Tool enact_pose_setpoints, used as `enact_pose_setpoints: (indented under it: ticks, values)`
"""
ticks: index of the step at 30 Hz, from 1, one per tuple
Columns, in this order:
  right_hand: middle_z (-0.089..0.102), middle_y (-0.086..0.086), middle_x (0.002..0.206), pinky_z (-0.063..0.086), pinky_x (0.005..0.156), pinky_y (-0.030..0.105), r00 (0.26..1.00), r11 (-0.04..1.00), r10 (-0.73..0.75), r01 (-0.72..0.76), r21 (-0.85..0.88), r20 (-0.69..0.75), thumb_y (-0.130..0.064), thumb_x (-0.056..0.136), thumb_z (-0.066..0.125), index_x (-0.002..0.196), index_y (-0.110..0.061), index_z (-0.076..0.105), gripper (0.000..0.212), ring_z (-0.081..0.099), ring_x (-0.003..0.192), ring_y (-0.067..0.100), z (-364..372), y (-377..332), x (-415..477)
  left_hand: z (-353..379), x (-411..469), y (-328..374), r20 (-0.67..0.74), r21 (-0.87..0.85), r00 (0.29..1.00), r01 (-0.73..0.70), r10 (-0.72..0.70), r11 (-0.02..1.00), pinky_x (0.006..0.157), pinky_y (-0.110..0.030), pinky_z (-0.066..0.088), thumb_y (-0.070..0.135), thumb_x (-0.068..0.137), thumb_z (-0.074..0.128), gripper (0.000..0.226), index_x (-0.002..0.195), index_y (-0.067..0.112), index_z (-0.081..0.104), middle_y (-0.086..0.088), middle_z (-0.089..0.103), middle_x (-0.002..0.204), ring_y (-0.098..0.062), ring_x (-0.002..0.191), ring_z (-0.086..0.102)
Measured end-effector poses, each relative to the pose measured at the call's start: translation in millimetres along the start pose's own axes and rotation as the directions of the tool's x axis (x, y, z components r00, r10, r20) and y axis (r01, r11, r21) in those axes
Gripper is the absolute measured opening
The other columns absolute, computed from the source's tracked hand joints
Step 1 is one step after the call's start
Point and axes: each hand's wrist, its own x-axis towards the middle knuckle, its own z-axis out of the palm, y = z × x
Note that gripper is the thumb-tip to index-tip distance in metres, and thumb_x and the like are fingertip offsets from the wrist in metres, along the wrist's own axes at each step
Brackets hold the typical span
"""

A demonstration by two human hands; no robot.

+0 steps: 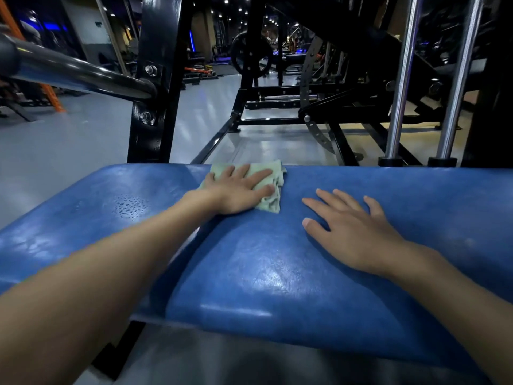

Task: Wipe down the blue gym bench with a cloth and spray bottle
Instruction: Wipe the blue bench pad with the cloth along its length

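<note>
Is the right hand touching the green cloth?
Apart. The head view shows a strip of bare blue bench between the right hand and the cloth. Only the left hand presses flat on the cloth.

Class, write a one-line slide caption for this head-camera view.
Left hand presses a pale green cloth on the blue bench while the right hand rests flat beside it.

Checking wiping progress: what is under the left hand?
A pale green cloth lies under the left hand, pressed on the blue bench. The bench surface beneath the cloth is hidden.
</note>
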Motion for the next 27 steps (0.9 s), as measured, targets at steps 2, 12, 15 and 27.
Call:
enact_pose_setpoints:
  ticks: [2, 12, 15, 27]
  values:
    - [-0.002, -0.017, 0.164, -0.006, 0.119, 0.051, 1.000, 1.000, -0.001, 0.001, 0.012, -0.003, -0.061, 0.097, 0.016, 0.153, -0.045, 0.011, 0.058, -0.009, 0.150, 0.007, -0.3, 0.9, 0.3, -6.5, 24.2, -1.8, 0.010, -0.014, 0.999, 0.036, -0.036, 0.999, 0.118, -0.061, 0.001, 0.080, 0.088, 0.015, 0.065, 0.149, 0.061, 0.003, 0.007, 0.001, 0.167, -0.026, 0.153, 0.001]
    - [-0.002, -0.016, 0.164, -0.008, 0.119, 0.050, 1.000, 1.000, 0.010, -0.011, 0.012, 0.017, -0.063, 0.097, 0.015, 0.153, -0.046, 0.010, 0.060, -0.008, 0.150, 0.007, -2.5, 0.4, 0.6, 7.5, -48.9, 1.1, -0.019, 0.013, 0.998, -0.052, 0.052, 0.999, 0.120, -0.056, 0.001, 0.072, 0.094, 0.016, 0.058, 0.149, 0.059, 0.001, 0.005, -0.001, 0.167, -0.024, 0.153, -0.001]
    - [0.000, -0.016, 0.164, -0.007, 0.119, 0.050, 0.999, 1.000, 0.021, -0.021, 0.015, 0.033, -0.061, 0.098, 0.016, 0.153, -0.045, 0.011, 0.058, -0.006, 0.150, 0.007, -5.6, -1.8, -1.6, 14.9, -104.9, 3.9, -0.049, 0.043, 0.994, -0.091, 0.093, 0.995, 0.120, -0.054, 0.003, 0.076, 0.090, 0.011, 0.061, 0.148, 0.061, -0.002, 0.007, -0.001, 0.167, -0.021, 0.153, -0.001]
    - [-0.004, -0.012, 0.165, -0.010, 0.117, 0.058, 0.998, 1.000, 0.004, -0.003, -0.016, 0.065, -0.059, 0.099, 0.015, 0.154, -0.043, 0.008, 0.058, -0.009, 0.151, 0.014, -4.9, -19.5, 5.6, 21.3, -156.5, -2.7, -0.058, 0.051, 0.995, -0.083, 0.086, 0.995, 0.120, -0.052, 0.005, 0.081, 0.068, -0.009, 0.075, 0.141, 0.067, -0.013, 0.011, -0.008, 0.166, -0.018, 0.153, -0.005]
